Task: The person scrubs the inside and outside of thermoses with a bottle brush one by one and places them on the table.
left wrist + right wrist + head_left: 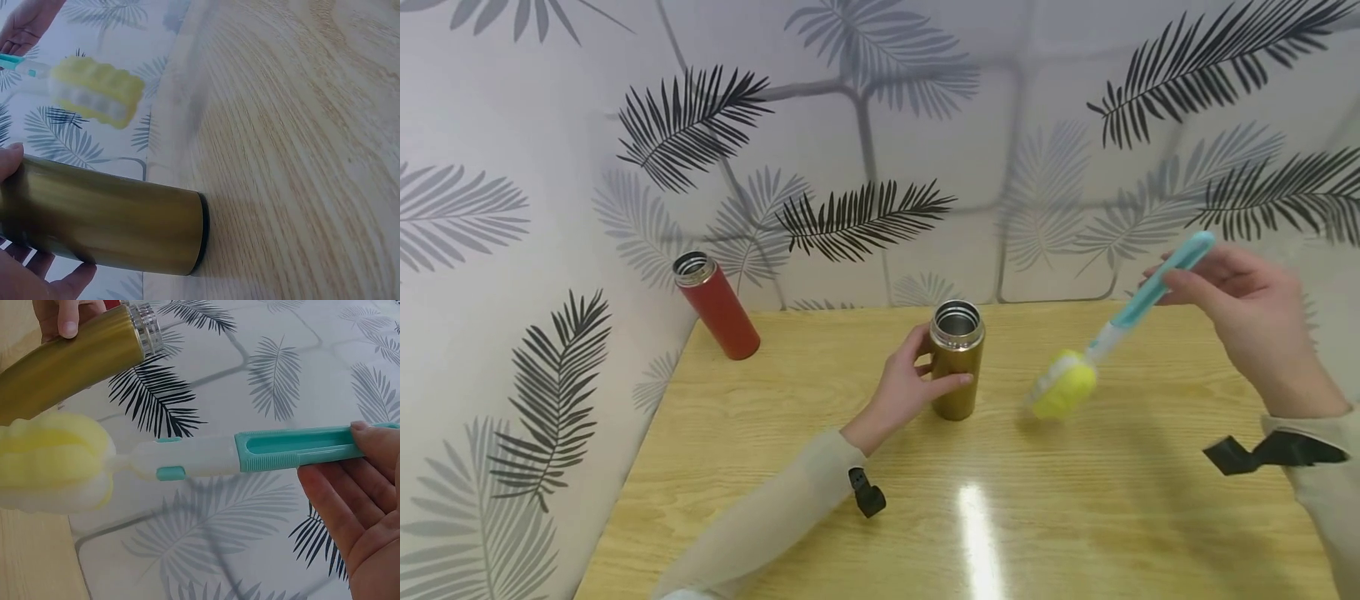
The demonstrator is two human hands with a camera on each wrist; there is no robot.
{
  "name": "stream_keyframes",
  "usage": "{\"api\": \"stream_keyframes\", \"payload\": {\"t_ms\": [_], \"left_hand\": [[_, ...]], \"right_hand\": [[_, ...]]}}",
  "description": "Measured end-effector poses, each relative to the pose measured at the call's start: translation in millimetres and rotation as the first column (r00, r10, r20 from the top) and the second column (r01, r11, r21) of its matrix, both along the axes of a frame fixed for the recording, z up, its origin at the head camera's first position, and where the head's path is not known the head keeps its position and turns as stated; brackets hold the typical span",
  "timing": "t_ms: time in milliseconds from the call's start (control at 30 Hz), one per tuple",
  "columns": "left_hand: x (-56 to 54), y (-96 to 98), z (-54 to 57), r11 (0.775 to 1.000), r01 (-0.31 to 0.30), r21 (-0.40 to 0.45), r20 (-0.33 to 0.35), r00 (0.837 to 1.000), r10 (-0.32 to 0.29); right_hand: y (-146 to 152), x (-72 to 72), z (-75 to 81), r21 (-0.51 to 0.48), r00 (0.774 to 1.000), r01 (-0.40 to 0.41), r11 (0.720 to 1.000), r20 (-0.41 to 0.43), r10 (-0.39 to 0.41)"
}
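Note:
A gold thermos bottle [956, 358] stands upright on the table, its steel mouth uncovered. My left hand [910, 375] grips its side, thumb across the front and fingers behind. To the right, my right hand [1247, 308] pinches the teal handle of a bottle brush [300, 448] between thumb and fingers. The brush's yellow and white sponge head [1063, 385] points down and left, to the right of the bottle and apart from it. In the left wrist view the sponge head [97, 90] shows beside the bottle's body [112, 215].
A red thermos bottle [718, 307], also uncovered, stands at the table's back left corner. The wooden table [790, 375] meets a wall [925, 150] with a leaf pattern. Black camera straps [867, 492] sit on both wrists.

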State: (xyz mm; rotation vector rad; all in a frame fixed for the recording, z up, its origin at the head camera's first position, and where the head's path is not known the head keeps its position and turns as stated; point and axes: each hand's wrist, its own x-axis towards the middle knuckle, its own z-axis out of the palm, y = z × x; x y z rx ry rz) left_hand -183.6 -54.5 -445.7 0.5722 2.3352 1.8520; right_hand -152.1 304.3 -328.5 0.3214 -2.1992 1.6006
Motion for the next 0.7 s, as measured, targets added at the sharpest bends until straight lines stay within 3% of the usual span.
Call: {"api": "stream_keyframes", "payload": {"t_ms": [100,333,500,600,700], "left_hand": [[0.3,-0.1,-0.6,1.0,0.004,-0.008,0.003,1.0,-0.004],[1.0,-1.1,-1.6,1.0,0.007,-0.016,0.003,1.0,-0.007],[2.0,-1.8,-2.7,1.0,0.015,-0.005,-0.004,1.0,-0.015],[2.1,-1.7,-3.6,1.0,0.014,0.004,-0.009,1.0,-0.013],[1.6,-1.1,-4.6,1.0,0.008,0.01,-0.008,1.0,-0.008]], "right_hand": [[-3.4,-0.5,8.9,-0.086,0.998,-0.021,0.996,-0.054,0.016],[-10.8,-1.7,30.0,-0.133,0.984,0.015,0.991,-0.173,-0.038],[-16.5,-5.0,37.5,-0.303,0.953,-0.098,0.948,-0.303,0.001],[-19.0,-6.1,42.6,-0.343,0.942,-0.087,0.935,-0.333,-0.034],[-20.5,-7.1,48.5,-0.329,0.936,-0.054,0.943,-0.346,-0.068]]}}
